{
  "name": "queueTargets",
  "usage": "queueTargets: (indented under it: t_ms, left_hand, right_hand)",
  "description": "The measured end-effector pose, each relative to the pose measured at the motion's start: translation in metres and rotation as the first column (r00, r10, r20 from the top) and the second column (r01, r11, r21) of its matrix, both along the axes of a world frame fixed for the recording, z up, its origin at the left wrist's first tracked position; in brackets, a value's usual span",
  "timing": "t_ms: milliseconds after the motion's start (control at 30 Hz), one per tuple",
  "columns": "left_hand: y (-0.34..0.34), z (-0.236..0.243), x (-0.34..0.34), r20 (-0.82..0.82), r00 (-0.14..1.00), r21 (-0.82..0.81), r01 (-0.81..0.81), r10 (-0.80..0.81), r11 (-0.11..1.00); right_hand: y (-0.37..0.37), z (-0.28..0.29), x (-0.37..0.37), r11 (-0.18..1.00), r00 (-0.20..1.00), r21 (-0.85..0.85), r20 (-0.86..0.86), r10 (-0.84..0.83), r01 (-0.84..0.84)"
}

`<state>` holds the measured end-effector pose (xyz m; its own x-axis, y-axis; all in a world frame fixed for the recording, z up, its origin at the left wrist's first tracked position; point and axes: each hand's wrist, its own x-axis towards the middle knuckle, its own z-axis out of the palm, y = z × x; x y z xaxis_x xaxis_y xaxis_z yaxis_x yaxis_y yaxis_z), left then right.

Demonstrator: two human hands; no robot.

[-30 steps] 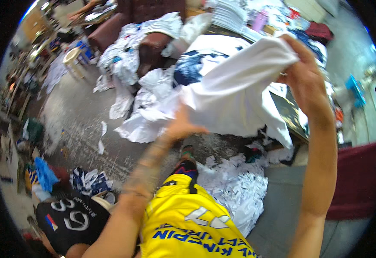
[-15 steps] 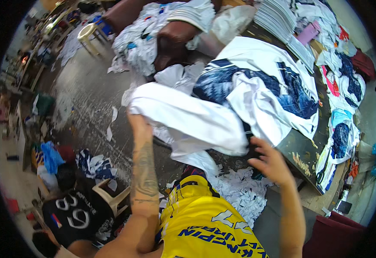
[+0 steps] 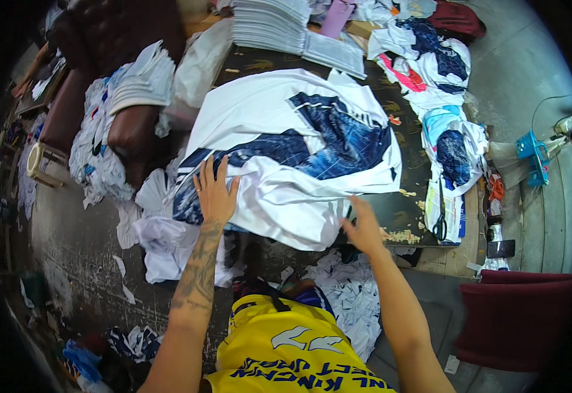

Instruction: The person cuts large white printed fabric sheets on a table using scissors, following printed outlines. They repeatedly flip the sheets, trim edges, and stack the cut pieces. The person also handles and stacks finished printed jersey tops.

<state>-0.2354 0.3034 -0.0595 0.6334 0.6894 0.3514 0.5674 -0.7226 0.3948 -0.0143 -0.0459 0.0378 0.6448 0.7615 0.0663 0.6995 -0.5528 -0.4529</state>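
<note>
White cloth with dark blue printed panels [image 3: 348,147] lies rumpled over the dark table. My left hand [image 3: 215,193] is open, fingers spread, pressing on the cloth's near left part. At its near right edge is my right hand [image 3: 364,229], thumb and fingers curled at the white cloth. A small dark thing shows between them, too little of it to name. A plain white fold [image 3: 292,203] lies between my hands and hangs over the table's near edge. Beside my left forearm, more white cloth [image 3: 161,242] is heaped low.
A stack of white sheets [image 3: 269,26] and a purple container [image 3: 337,18] stand at the far side. Black-handled scissors [image 3: 440,226] lie on cloth pieces at right. White scraps [image 3: 345,295] cover the floor below. A maroon seat [image 3: 518,321] is at lower right.
The white cloth that my left hand held up now lies on the table. My left hand has gone from gripping it to resting flat. The view has turned right.
</note>
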Motion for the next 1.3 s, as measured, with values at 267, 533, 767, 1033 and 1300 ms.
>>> queueTargets:
  t_ms: [267, 533, 767, 1033, 1300]
  left_hand:
    - [0.001, 0.007, -0.100, -0.201, 0.979, -0.238, -0.012, -0.038, 0.971]
    - [0.010, -0.003, -0.033, -0.232, 0.962, 0.018, -0.145, 0.145, 0.989]
    - [0.048, 0.019, -0.052, -0.502, 0.562, 0.247, -0.636, 0.658, 0.732]
    - [0.141, 0.013, 0.145, -0.481, 0.864, 0.104, -0.114, 0.151, 0.988]
    - [0.192, -0.007, 0.169, -0.450, 0.890, 0.130, 0.148, -0.075, 0.980]
  right_hand:
    - [-0.095, 0.031, -0.020, 0.671, 0.924, -0.716, -0.363, -0.119, -0.195]
    - [-0.055, -0.026, 0.086, 0.965, 0.972, -0.125, -0.006, 0.233, -0.232]
    - [-0.207, 0.053, 0.093, 0.863, 0.972, -0.497, -0.140, -0.187, 0.094]
    - [-0.068, -0.030, 0.092, 0.861, 0.935, -0.498, -0.249, -0.254, 0.101]
    - [-0.034, -0.047, 0.082, 0.839, 0.924, -0.452, -0.075, -0.375, 0.303]
